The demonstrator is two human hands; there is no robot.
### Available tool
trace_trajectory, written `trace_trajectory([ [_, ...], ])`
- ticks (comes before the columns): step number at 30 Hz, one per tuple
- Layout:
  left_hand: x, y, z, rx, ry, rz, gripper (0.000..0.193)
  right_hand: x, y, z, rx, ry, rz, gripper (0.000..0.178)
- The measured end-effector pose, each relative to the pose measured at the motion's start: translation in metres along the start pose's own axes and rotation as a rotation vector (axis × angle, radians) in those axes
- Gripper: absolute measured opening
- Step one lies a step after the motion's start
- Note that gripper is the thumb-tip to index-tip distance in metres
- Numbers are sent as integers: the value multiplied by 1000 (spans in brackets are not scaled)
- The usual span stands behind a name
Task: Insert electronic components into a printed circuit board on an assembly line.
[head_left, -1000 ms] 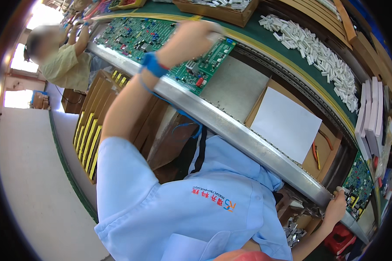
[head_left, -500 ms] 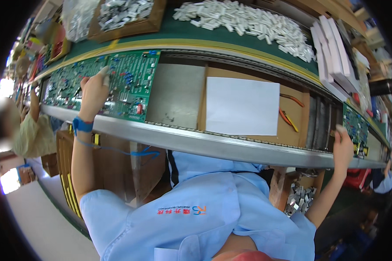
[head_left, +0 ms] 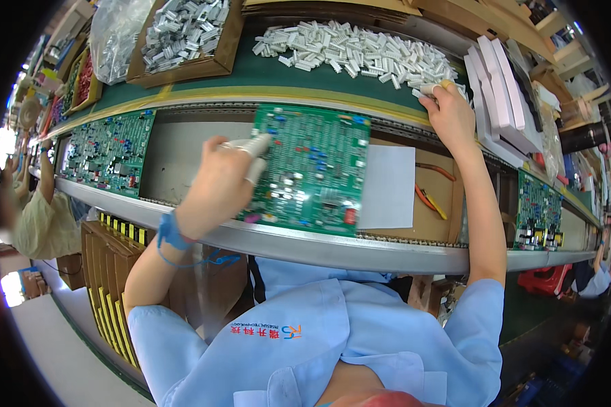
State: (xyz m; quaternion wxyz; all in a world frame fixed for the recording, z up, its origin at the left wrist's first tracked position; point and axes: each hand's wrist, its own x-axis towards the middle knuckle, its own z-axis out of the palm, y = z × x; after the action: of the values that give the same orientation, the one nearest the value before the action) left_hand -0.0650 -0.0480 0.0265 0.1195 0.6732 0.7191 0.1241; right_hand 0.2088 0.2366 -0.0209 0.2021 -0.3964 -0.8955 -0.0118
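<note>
The left hand (head_left: 220, 180) bends its fingers at a circuit board's (head_left: 312, 178) left edge, apparently steadying it on the rails (head_left: 414, 254), while the right hand (head_left: 451, 117) meets the desk's (head_left: 251, 80) white parts (head_left: 360, 51), any pinch unclear.

Rectangular green circuit board (head_left: 312, 180), speckled red, blue and silver, by the white-capped fingers (head_left: 252, 147) of the left hand (head_left: 220, 178).
Left of the right hand's (head_left: 453, 117) fingers, small ribbed white blocks (head_left: 360, 51) on a flat dark green bench top (head_left: 248, 76); right of them, long white slabs (head_left: 499, 88). Right of the left fingers, past the board, a plain white rectangular sheet (head_left: 390, 186), then orange-and-yellow-handled pliers (head_left: 428, 199).
</note>
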Motion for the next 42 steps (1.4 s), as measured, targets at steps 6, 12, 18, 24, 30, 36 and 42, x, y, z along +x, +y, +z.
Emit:
trace_trajectory([
  [6,47,26,10,80,116,221,29,4,1,-3,152,-84,-12,23],
  [12,157,-38,20,266,529,238,15,2,11,7,40,-23,-68,16],
  [18,171,-54,41,318,587,250,17,-2,-66,-16,362,128,-176,8],
  [24,171,-38,32,246,448,212,21,12,-121,-1,291,-5,-361,7],
  [30,166,-28,5,-31,537,108,15,16,-132,3,131,-85,-408,9],
  [36,157,-27,-1,-250,691,301,15,17,-133,1,184,-111,-437,10],
  [42,128,-14,-25,-447,433,144,20,11,-130,8,193,-98,-415,12],
])
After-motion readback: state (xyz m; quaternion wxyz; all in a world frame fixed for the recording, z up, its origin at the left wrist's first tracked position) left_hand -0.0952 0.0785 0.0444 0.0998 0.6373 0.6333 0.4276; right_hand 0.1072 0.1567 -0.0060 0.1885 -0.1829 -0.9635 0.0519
